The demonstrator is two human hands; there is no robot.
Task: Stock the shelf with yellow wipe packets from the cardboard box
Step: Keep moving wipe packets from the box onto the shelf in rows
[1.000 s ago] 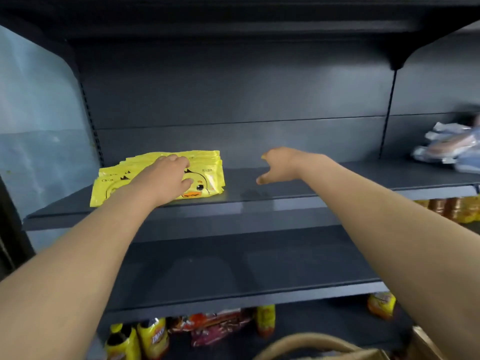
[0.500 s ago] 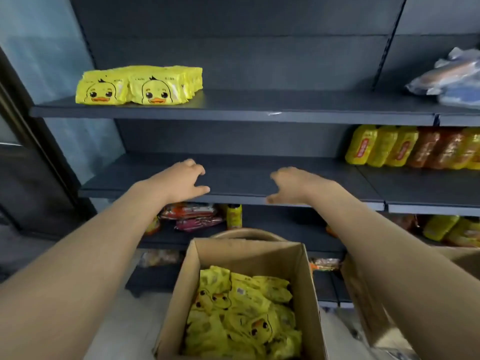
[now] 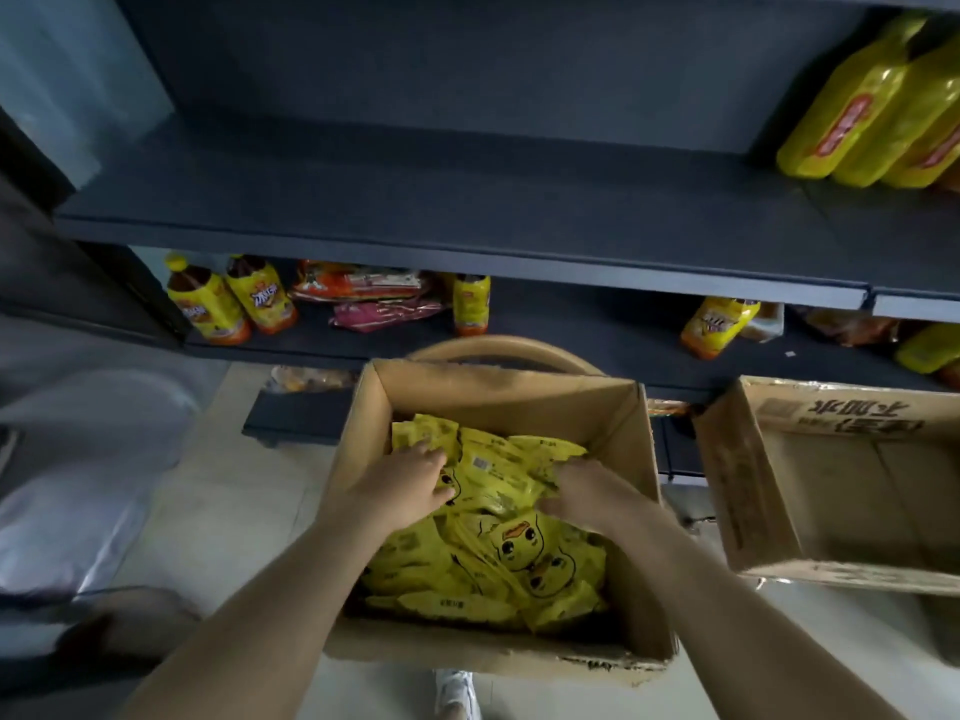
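Now L hand (image 3: 410, 485), R hand (image 3: 584, 493) on yellow pkts (image 3: 498, 558) in box (image 3: 519, 402).

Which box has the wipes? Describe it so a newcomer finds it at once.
In front of the dark shelves stand two open cardboard boxes. The wipe box is the middle one, with the left hand and right hand inside. Unlike the right box, it is piled with yellow duck-print packets.

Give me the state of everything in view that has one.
Cardboard box, open at the top.
Wipe packets, piled loose inside the box.
Left hand, on the packets, grip unclear.
Right hand, on the packets, grip unclear.
Second box, open.
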